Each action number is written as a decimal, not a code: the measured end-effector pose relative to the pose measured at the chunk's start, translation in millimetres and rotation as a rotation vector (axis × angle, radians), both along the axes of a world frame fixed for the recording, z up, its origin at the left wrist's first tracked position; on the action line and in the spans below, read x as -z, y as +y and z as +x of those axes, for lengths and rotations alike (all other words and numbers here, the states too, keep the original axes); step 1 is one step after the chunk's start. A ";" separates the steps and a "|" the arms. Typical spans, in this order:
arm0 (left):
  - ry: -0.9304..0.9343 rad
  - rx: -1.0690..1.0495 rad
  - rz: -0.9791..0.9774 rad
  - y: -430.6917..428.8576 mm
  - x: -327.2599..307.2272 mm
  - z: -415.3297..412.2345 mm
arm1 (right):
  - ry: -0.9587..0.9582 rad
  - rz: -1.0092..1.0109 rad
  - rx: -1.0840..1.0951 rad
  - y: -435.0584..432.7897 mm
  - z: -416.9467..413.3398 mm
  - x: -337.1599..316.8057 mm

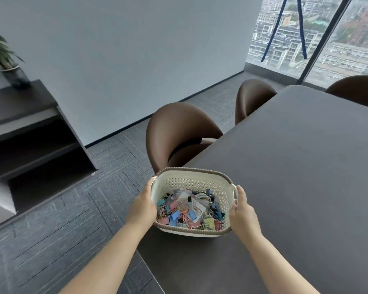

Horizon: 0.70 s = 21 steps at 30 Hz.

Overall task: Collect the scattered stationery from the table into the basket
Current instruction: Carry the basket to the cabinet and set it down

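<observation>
A cream perforated basket [191, 180] with a brown woven rim sits at the near left edge of the dark table [306, 166]. It is full of coloured binder clips, paper clips and a white cable [189, 209]. My left hand [141, 205] grips the basket's left side at its handle. My right hand [243, 210] grips the right side at the other handle. Both thumbs lie along the rim. No loose stationery shows on the tabletop.
Brown chairs [179, 132] [253, 98] stand along the table's left side, and a third [357, 88] at the far end. A dark shelf unit [30, 132] with a potted plant [6, 60] stands at left. Beyond are grey carpet, a wall and a window.
</observation>
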<state>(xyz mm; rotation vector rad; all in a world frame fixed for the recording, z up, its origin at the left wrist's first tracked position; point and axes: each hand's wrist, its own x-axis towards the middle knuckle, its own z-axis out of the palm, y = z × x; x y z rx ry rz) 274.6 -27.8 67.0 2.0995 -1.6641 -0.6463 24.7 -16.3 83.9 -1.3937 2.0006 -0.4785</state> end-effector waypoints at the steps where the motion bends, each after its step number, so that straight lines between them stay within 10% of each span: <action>1: -0.013 -0.018 -0.004 5.5 0.1 10.1 | -0.003 -0.002 -0.022 -0.9 8.2 -2.3; 21: 0.031 -0.373 -0.189 -69.8 -57.8 411.0 | -0.015 -0.163 -0.469 -184.5 422.5 -47.5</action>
